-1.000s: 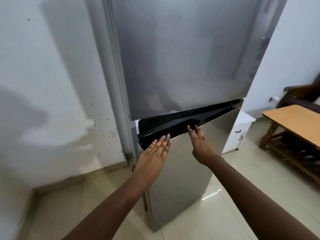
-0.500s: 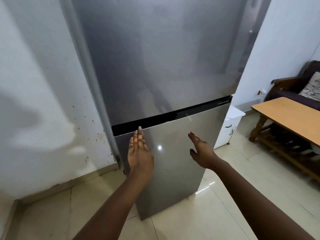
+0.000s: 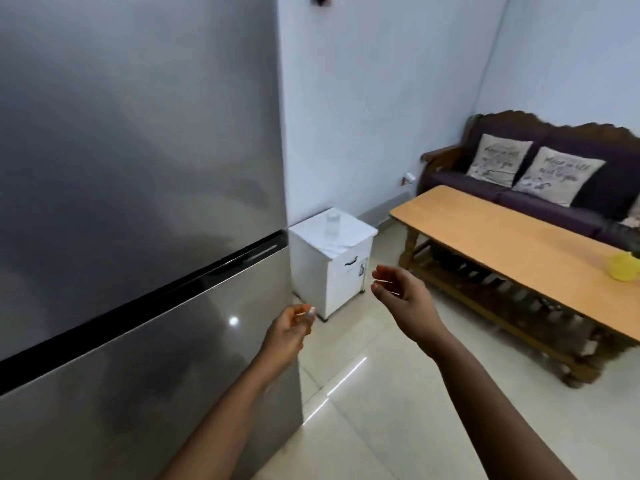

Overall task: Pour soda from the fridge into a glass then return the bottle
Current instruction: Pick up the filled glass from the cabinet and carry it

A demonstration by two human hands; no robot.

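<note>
2 hands hang in front of the fridge (image 3: 138,202), both holding nothing — the left hand (image 3: 289,329) has its fingers loosely curled near the lower door's right edge, the right hand (image 3: 401,292) is relaxed with the palm turned inward, its grip slack. Both fridge doors are closed, a dark seam between them. Just beside the fridge stands a small white cabinet (image 3: 346,278), and on its top sits a clear glass (image 3: 332,223), upright. The soda bottle is not in sight. Further right, a wooden counter (image 3: 502,244) carries a yellow object (image 3: 625,267) — and a sofa (image 3: 554,174) with 2 cushions stands behind it.
</note>
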